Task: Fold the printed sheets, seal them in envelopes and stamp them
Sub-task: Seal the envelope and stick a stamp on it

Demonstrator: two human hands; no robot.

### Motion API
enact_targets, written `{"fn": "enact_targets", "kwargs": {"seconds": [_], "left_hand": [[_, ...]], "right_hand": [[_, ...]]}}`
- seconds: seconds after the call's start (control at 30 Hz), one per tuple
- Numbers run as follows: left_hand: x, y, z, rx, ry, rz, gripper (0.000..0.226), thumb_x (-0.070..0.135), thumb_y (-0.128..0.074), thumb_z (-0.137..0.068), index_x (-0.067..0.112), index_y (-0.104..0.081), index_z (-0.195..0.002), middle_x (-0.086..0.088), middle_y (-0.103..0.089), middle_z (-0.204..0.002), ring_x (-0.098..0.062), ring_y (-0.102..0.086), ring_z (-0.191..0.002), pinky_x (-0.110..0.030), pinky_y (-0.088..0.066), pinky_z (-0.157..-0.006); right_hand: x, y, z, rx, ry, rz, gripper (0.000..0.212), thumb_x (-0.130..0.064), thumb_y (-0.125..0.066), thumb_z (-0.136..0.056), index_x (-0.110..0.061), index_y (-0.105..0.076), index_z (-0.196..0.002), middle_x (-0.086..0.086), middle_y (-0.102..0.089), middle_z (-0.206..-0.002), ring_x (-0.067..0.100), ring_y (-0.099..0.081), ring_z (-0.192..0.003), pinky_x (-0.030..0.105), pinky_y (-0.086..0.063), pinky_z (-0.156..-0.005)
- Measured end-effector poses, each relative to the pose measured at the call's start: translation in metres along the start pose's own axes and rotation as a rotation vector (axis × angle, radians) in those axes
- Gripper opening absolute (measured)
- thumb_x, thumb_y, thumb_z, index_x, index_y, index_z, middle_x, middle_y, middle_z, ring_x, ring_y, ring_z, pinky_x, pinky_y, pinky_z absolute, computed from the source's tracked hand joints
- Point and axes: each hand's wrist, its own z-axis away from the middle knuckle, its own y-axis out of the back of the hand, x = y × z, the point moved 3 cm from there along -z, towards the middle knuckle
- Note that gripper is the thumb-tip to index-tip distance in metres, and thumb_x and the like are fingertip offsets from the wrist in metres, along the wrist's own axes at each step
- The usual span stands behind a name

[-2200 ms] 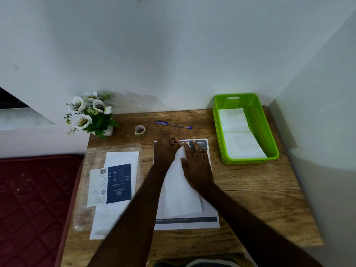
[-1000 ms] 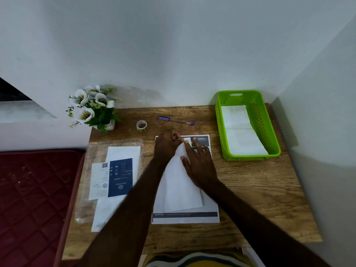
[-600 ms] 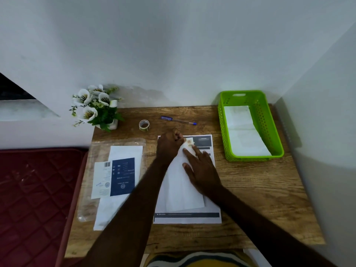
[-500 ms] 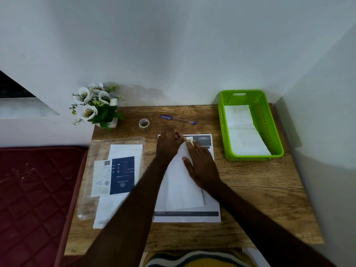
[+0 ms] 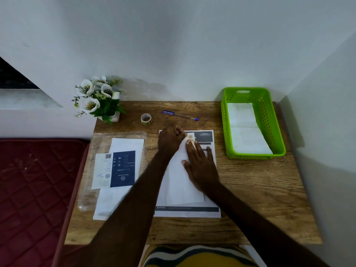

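A: Envelope (image 5: 181, 178)?
B: On the printed sheet (image 5: 209, 213), left of the green basket (image 5: 224, 120). Right hand (image 5: 200, 166) flat, fingers straight, pressing it.
A: Left hand (image 5: 170, 140)?
B: Curled, pinching the stamp (image 5: 190, 136) at the envelope's far corner (grip partly hidden).

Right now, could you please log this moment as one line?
step: stamping | left hand: pinches stamp | right hand: flat on envelope | tray: envelopes inside

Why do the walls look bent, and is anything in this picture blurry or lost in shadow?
Head view: the wide-angle lens bows the walls and stretches the forearms near the bottom edge. Light is dim and even, with no glare; the green basket throws a soft shadow on the right wall. The print on the sheet is too soft to read, and the stamp by the left hand is a blur.
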Motion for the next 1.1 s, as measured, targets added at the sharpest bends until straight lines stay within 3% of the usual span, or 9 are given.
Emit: {"fn": "enact_targets", "kwargs": {"seconds": [0.17, 0.23, 0.4, 0.63, 0.8, 0.93, 1.03, 1.1], "left_hand": [[-0.001, 0.0, -0.001, 0.003, 0.011, -0.015, 0.012, 0.021, -0.077, -0.087, 0.022, -0.065, -0.084, 0.007, -0.064, -0.081, -0.011, -0.06, -0.078, -0.02, -0.042, -0.067], [-0.001, 0.0, -0.001, 0.001, 0.0, -0.021, 0.014, 0.022, -0.076, -0.086, 0.025, -0.063, -0.081, 0.009, -0.063, -0.079, -0.008, -0.058, -0.074, -0.016, -0.037, -0.064], [-0.002, 0.0, -0.003, -0.004, -0.005, -0.011, 0.014, 0.024, -0.075, -0.087, 0.026, -0.063, -0.08, 0.011, -0.063, -0.077, -0.004, -0.058, -0.071, -0.019, -0.04, -0.066], [-0.003, 0.0, -0.003, -0.01, 0.009, -0.015, 0.018, 0.022, -0.075, -0.088, 0.029, -0.06, -0.079, 0.02, -0.055, -0.072, 0.006, -0.053, -0.07, -0.011, -0.035, -0.064], [-0.003, -0.002, -0.003, 0.002, 0.01, -0.023, 0.019, 0.023, -0.075, -0.088, 0.03, -0.06, -0.079, 0.018, -0.055, -0.072, 0.005, -0.053, -0.069, -0.012, -0.038, -0.064], [-0.003, -0.002, -0.002, 0.013, 0.005, -0.017, 0.021, 0.022, -0.074, -0.088, 0.031, -0.058, -0.078, 0.017, -0.056, -0.073, 0.004, -0.054, -0.069, -0.016, -0.039, -0.064], [-0.003, -0.002, -0.002, 0.008, -0.004, -0.016, 0.022, 0.022, -0.074, -0.088, 0.031, -0.058, -0.077, 0.017, -0.057, -0.072, 0.001, -0.056, -0.069, -0.018, -0.041, -0.064], [-0.004, -0.002, -0.002, 0.002, -0.004, -0.019, 0.019, 0.022, -0.073, -0.089, 0.029, -0.059, -0.078, 0.014, -0.059, -0.074, -0.001, -0.055, -0.07, -0.021, -0.041, -0.066]], "right_hand": [[0.021, 0.014, -0.012, 0.089, 0.028, -0.076, 0.056, -0.042, -0.035, -0.106, -0.016, -0.039, -0.156, 0.011, -0.046, -0.156, 0.026, -0.032, -0.151, 0.058, -0.027, -0.12], [0.021, 0.014, -0.019, 0.047, -0.006, -0.087, 0.06, -0.044, -0.03, -0.106, -0.014, -0.034, -0.158, 0.008, -0.038, -0.162, 0.023, -0.027, -0.153, 0.056, -0.024, -0.121], [0.011, 0.005, -0.022, -0.044, -0.008, 0.02, 0.072, -0.054, -0.02, -0.103, -0.011, -0.024, -0.16, 0.008, -0.026, -0.167, 0.023, -0.02, -0.155, 0.058, -0.017, -0.123], [0.001, -0.003, -0.017, -0.038, -0.142, 0.034, 0.081, -0.064, -0.015, -0.1, -0.011, -0.014, -0.162, 0.01, -0.011, -0.17, 0.027, -0.008, -0.157, 0.058, -0.008, -0.124], [0.014, 0.003, -0.009, -0.071, -0.028, 0.164, 0.073, -0.06, -0.015, -0.103, -0.018, -0.022, -0.161, 0.003, -0.021, -0.168, 0.026, -0.009, -0.157, 0.062, -0.009, -0.123], [0.015, 0.012, 0.0, -0.03, 0.04, 0.193, 0.069, -0.058, -0.016, -0.104, -0.018, -0.039, -0.155, 0.004, -0.036, -0.163, 0.028, -0.017, -0.156, 0.061, -0.008, -0.123], [0.011, 0.024, -0.001, 0.094, 0.058, 0.163, 0.06, -0.052, -0.026, -0.105, -0.017, -0.064, -0.136, 0.003, -0.058, -0.146, 0.03, -0.028, -0.152, 0.058, -0.01, -0.122], [0.006, 0.03, -0.007, 0.172, 0.016, 0.12, 0.053, -0.047, -0.034, -0.105, -0.015, -0.07, -0.126, 0.003, -0.066, -0.136, 0.031, -0.034, -0.149, 0.057, -0.017, -0.12]]}}
